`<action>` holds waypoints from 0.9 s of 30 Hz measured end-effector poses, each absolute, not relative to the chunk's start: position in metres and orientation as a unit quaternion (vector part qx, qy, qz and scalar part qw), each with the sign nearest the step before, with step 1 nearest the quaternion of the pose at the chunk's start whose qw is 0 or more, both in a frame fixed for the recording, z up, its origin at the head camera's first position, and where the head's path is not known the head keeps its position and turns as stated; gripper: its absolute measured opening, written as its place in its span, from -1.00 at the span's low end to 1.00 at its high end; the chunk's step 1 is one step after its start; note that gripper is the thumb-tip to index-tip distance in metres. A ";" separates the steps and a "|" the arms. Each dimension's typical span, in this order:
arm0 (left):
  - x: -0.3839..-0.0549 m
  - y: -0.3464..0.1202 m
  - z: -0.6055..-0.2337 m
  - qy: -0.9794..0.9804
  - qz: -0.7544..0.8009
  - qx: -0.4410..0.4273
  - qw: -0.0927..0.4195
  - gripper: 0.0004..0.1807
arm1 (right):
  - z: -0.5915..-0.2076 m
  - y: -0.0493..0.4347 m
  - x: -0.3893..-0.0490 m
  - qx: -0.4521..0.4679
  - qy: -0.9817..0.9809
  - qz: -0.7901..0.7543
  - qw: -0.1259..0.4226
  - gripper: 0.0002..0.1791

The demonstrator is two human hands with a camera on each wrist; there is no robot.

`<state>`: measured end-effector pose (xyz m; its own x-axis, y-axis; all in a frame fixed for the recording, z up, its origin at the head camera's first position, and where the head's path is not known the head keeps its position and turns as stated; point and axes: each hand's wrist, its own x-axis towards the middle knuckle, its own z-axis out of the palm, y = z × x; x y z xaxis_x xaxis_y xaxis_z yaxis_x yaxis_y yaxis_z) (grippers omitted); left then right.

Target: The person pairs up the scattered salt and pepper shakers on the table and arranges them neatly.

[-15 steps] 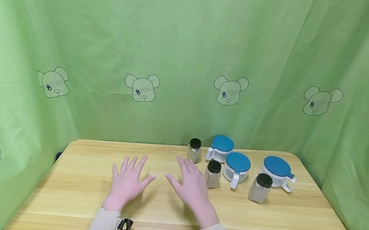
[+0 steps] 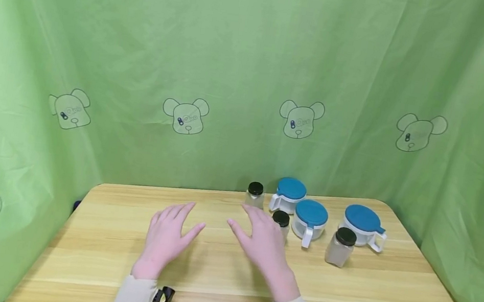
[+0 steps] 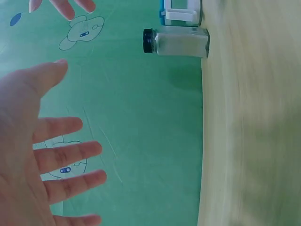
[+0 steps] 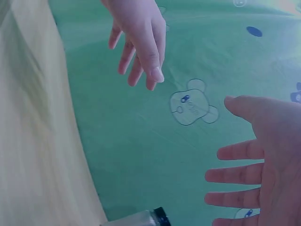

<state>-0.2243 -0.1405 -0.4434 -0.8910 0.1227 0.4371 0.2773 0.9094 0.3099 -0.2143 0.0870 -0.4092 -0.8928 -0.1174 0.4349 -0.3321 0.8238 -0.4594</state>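
My left hand (image 2: 164, 238) hovers over the table with its fingers spread loosely and nothing in it. To its right, my right hand (image 2: 266, 247) is also held in the air with extended fingers, palm turned inward. It partly covers a glass jar with a black lid (image 2: 281, 218). Just beyond its fingertips stands another black-lidded jar (image 2: 254, 198), seen also in the left wrist view as a clear jar (image 3: 181, 42). A third jar (image 2: 339, 251) stands further right. Both palms appear free of objects in the wrist views.
Three white-handled containers with blue lids, one at the back (image 2: 292, 189), one in the middle (image 2: 311, 213) and one at right (image 2: 363, 218), stand among the jars. The wooden table (image 2: 93, 254) is bordered by a green curtain (image 2: 244, 69) behind and at both sides.
My right hand has shifted slightly right, covering more of the middle jar. The fingers of my left hand have drawn closer together. The jars and containers stay put.
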 end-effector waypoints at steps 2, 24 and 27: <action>-0.223 -0.140 -0.441 -0.947 -0.191 -0.116 0.230 -0.33 | -0.406 0.089 -0.214 0.119 -0.931 0.275 0.210 -0.36; -0.225 -0.132 -0.442 -0.878 -0.198 -0.209 0.383 -0.62 | -0.402 0.122 -0.208 0.156 -0.922 0.247 0.255 -0.46; -0.225 -0.131 -0.444 -0.877 -0.195 -0.213 0.384 -0.62 | -0.406 0.131 -0.209 0.163 -0.918 0.240 0.271 -0.47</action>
<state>-0.2250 -0.1314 -0.4442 -0.6138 0.2240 0.7571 0.5235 0.8332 0.1779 -0.2087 0.1306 -0.4062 -0.7998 -0.1698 0.5758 -0.4300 0.8314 -0.3521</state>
